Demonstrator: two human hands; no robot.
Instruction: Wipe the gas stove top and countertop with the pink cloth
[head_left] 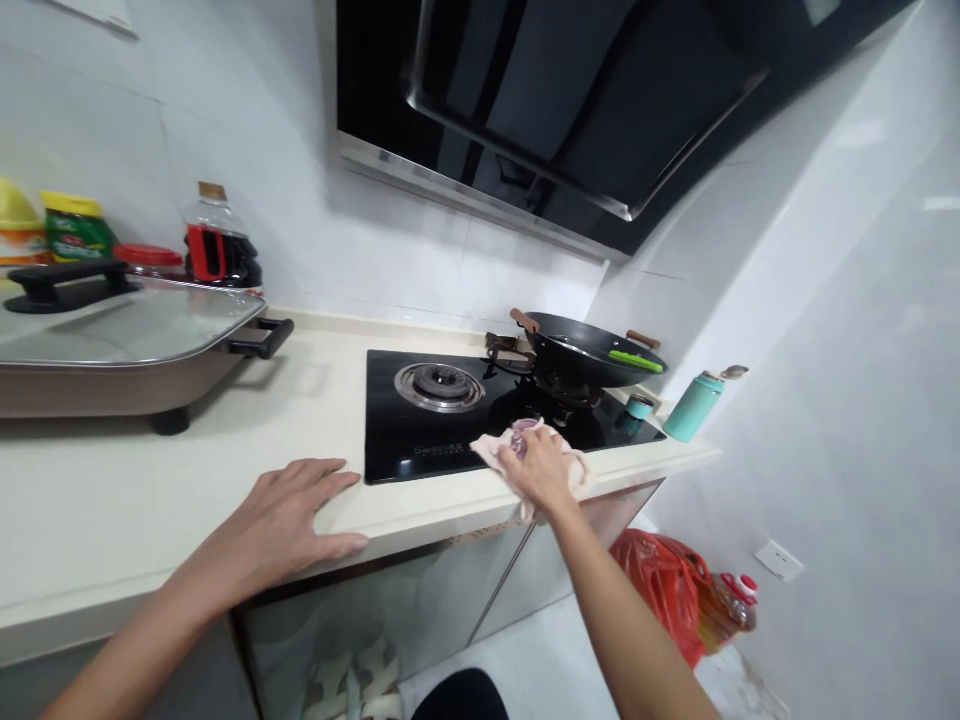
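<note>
My right hand [541, 468] presses a pale pink cloth [491, 450] with a purple patch against the front edge of the black gas stove [390, 430]. Part of the cloth hangs over the counter's edge. Its fingers are curled onto the cloth. Flat on the cream countertop [322, 375], just left of the stove, rests my left hand [289, 515], fingers stretched out and holding nothing. The left burner [441, 387] is bare. A dark wok [592, 350] with wooden handles sits over the right burner, a bright green utensil handle [636, 361] lying across its rim.
An electric pan [112, 385] with a glass lid stands at the left, before a dark sauce bottle [221, 240]. A teal flask [694, 407] and its cup [639, 406] are at the right end. The range hood [480, 190] overhangs the stove. A red bag [660, 580] is on the floor.
</note>
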